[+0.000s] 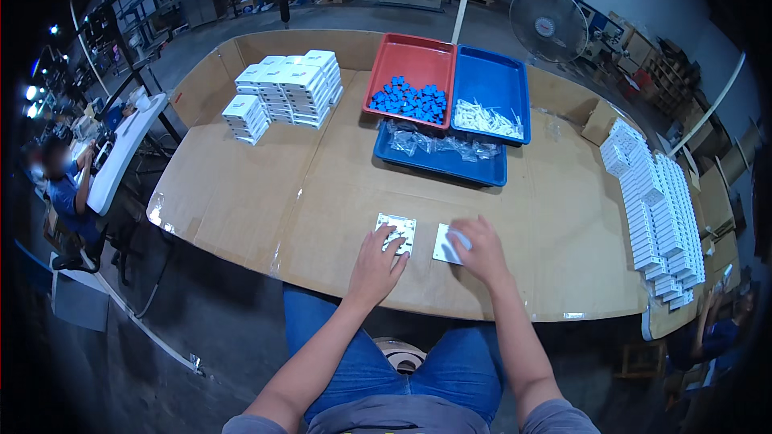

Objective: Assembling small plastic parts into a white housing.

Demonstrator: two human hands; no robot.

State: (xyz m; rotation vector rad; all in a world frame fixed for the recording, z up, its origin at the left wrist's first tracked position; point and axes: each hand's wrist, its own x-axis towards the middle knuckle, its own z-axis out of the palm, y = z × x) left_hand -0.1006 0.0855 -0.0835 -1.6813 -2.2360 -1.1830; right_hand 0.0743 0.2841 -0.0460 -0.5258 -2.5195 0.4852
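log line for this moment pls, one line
left hand on white square plate | right hand on second white plate | red tray blue parts | cardboard-covered table

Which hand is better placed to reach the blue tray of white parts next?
Probably the right hand: it lies on the plain white plate, more nearly below the blue tray. The left hand covers the other plate.
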